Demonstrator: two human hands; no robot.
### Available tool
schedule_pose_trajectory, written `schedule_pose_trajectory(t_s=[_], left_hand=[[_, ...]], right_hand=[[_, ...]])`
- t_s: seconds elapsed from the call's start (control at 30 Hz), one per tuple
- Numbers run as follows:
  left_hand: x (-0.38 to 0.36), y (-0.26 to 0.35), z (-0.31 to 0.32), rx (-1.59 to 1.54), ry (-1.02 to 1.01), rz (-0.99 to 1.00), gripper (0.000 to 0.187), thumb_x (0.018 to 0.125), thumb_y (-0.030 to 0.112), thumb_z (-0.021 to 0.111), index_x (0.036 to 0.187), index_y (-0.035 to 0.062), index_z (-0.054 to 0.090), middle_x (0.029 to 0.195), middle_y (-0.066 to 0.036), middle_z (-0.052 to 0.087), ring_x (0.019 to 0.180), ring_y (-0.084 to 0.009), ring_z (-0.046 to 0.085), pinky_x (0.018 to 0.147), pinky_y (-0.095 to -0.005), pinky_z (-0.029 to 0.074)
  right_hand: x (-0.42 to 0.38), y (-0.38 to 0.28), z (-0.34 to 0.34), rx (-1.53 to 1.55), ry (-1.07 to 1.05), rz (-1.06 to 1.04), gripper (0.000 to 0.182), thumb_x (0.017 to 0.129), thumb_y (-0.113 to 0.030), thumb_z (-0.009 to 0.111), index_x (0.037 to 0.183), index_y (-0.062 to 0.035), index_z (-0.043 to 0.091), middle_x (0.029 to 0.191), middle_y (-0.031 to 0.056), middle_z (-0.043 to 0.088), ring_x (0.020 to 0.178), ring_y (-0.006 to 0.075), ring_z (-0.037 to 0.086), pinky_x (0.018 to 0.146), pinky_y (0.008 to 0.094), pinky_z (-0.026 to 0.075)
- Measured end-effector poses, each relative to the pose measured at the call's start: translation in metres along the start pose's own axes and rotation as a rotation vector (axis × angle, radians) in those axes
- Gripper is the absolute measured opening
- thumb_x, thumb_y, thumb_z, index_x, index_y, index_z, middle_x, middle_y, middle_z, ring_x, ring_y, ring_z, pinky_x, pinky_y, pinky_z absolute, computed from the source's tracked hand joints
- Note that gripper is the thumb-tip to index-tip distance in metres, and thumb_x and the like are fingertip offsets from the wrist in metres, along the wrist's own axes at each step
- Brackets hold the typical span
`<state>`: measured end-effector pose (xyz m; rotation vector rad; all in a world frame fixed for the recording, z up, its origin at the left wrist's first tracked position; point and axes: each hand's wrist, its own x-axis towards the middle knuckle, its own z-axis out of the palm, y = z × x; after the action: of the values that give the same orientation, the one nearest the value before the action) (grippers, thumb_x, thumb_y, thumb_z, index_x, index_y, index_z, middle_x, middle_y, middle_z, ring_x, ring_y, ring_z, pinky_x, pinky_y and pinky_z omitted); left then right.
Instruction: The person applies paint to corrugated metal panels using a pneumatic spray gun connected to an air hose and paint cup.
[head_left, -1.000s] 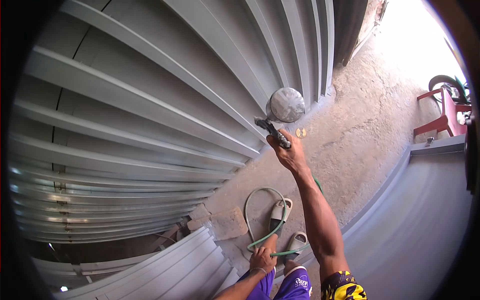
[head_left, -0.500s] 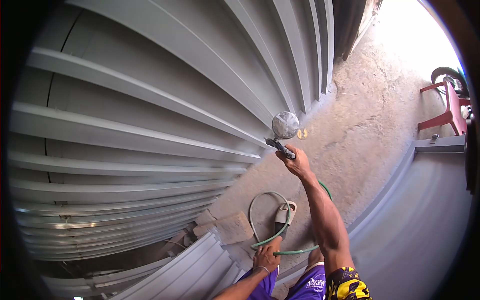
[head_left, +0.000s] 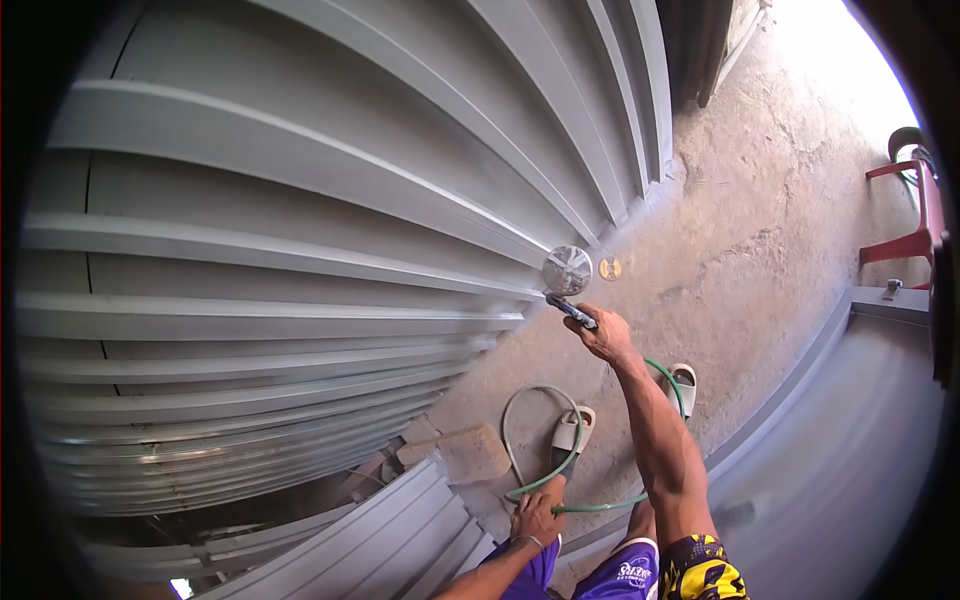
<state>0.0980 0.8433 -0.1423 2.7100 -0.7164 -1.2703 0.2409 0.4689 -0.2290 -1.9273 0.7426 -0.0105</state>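
My right hand [head_left: 606, 334] is closed around the handle of a paint spray gun [head_left: 572, 311], whose round metal cup [head_left: 568, 271] sits on top. The gun is close to the lower end of a large ribbed grey metal panel [head_left: 330, 210]; its nozzle is hidden from this angle. By my leg, my left hand [head_left: 538, 514] is closed on a green hose [head_left: 600, 506]. The hose loops over the floor near one slipper [head_left: 573, 428] and also runs behind my right forearm.
A yellow disc [head_left: 610, 268] lies on the rough concrete floor [head_left: 740, 220]. To the right are a grey metal panel [head_left: 830, 430] and a red plastic chair [head_left: 920, 215]. More ribbed sheet [head_left: 380, 530] lies at lower left, beside a flat slab [head_left: 470, 452].
My right hand and the spray gun have shifted slightly right and down in view, along the panel's lower end. My second slipper now shows. The left hand keeps its hold on the hose.
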Motion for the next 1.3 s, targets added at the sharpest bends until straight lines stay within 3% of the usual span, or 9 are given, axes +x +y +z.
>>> schedule_pose_trajectory(t_s=[0.27, 0.3, 0.4, 0.53, 0.73, 0.9, 1.0, 1.13, 1.3], left_hand=[[0.000, 0.019, -0.001, 0.044, 0.050, 0.013, 0.037, 0.089, 0.038, 0.067, 0.105, 0.0050, 0.067, 0.119, -0.018, 0.064, 0.116, -0.0434, 0.057, 0.099, -0.0593, 0.048], [0.001, 0.020, -0.002, 0.053, 0.039, 0.010, 0.036, 0.089, 0.038, 0.067, 0.105, 0.0051, 0.067, 0.119, -0.018, 0.064, 0.117, -0.0435, 0.057, 0.099, -0.0594, 0.048], [-0.001, 0.028, -0.002, 0.077, 0.012, -0.014, 0.035, 0.090, 0.037, 0.067, 0.103, 0.0054, 0.067, 0.117, -0.019, 0.065, 0.116, -0.0440, 0.057, 0.098, -0.0594, 0.048], [-0.001, 0.025, 0.005, 0.137, -0.059, -0.049, 0.049, 0.090, 0.051, 0.067, 0.108, 0.0059, 0.068, 0.117, -0.016, 0.065, 0.122, -0.0403, 0.056, 0.101, -0.0557, 0.048], [-0.012, 0.032, 0.007, 0.115, -0.061, -0.078, 0.036, 0.089, 0.046, 0.069, 0.096, 0.0109, 0.068, 0.111, -0.014, 0.066, 0.117, -0.0393, 0.059, 0.099, -0.0557, 0.049], [-0.019, 0.042, 0.003, 0.078, -0.037, -0.052, 0.034, 0.087, 0.042, 0.071, 0.093, 0.0090, 0.066, 0.113, -0.017, 0.066, 0.113, -0.0417, 0.059, 0.097, -0.0545, 0.050], [-0.022, 0.049, 0.000, 0.072, -0.019, -0.047, 0.034, 0.087, 0.041, 0.072, 0.092, 0.0076, 0.067, 0.113, -0.019, 0.066, 0.113, -0.0431, 0.059, 0.097, -0.0541, 0.050], [-0.027, 0.059, -0.022, 0.023, 0.131, 0.006, 0.034, 0.087, 0.040, 0.072, 0.089, 0.0063, 0.067, 0.108, -0.021, 0.067, 0.112, -0.0445, 0.060, 0.097, -0.0539, 0.049], [-0.044, 0.049, -0.081, -0.113, 0.071, 0.013, 0.026, 0.082, 0.033, 0.079, 0.083, 0.0110, 0.066, 0.099, -0.017, 0.067, 0.097, -0.0416, 0.064, 0.086, -0.0523, 0.052]], right_hand=[[0.010, -0.046, -0.013, 0.110, -0.035, -0.196, 0.031, 0.090, -0.039, 0.074, 0.107, -0.0135, 0.071, 0.087, 0.0185, 0.072, 0.083, 0.0409, 0.070, 0.073, 0.0490, 0.053], [0.008, -0.054, -0.015, 0.132, -0.020, -0.243, 0.036, 0.090, -0.048, 0.072, 0.101, -0.0133, 0.068, 0.086, 0.0160, 0.072, 0.083, 0.0407, 0.070, 0.072, 0.0517, 0.052], [0.003, -0.080, -0.028, 0.155, -0.047, -0.289, 0.035, 0.090, -0.047, 0.073, 0.102, -0.0141, 0.069, 0.087, 0.0141, 0.073, 0.084, 0.0393, 0.070, 0.072, 0.0508, 0.053], [-0.005, -0.105, -0.050, 0.199, -0.031, -0.297, 0.033, 0.089, -0.044, 0.074, 0.103, -0.0144, 0.070, 0.089, 0.0139, 0.074, 0.085, 0.0384, 0.071, 0.073, 0.0496, 0.054], [-0.011, -0.138, -0.096, 0.267, 0.072, -0.304, 0.032, 0.087, -0.037, 0.076, 0.108, -0.0142, 0.071, 0.092, 0.0162, 0.074, 0.086, 0.0381, 0.071, 0.074, 0.0476, 0.055], [-0.016, -0.156, -0.130, 0.260, 0.198, -0.327, 0.033, 0.088, -0.033, 0.077, 0.113, -0.0138, 0.068, 0.097, 0.0167, 0.074, 0.088, 0.0379, 0.072, 0.075, 0.0474, 0.055], [-0.019, -0.152, -0.154, 0.174, 0.275, -0.224, 0.035, 0.089, -0.032, 0.078, 0.116, -0.0134, 0.067, 0.097, 0.0168, 0.074, 0.090, 0.0388, 0.071, 0.076, 0.0480, 0.055], [-0.037, -0.144, -0.191, 0.286, 0.291, -0.180, 0.029, 0.091, -0.028, 0.077, 0.109, -0.0069, 0.069, 0.086, 0.0207, 0.069, 0.080, 0.0411, 0.068, 0.072, 0.0452, 0.052], [-0.080, -0.174, -0.228, 0.240, 0.242, -0.182, 0.028, 0.087, -0.030, 0.080, 0.094, -0.0043, 0.071, 0.076, 0.0224, 0.066, 0.071, 0.0423, 0.066, 0.064, 0.0462, 0.050]])
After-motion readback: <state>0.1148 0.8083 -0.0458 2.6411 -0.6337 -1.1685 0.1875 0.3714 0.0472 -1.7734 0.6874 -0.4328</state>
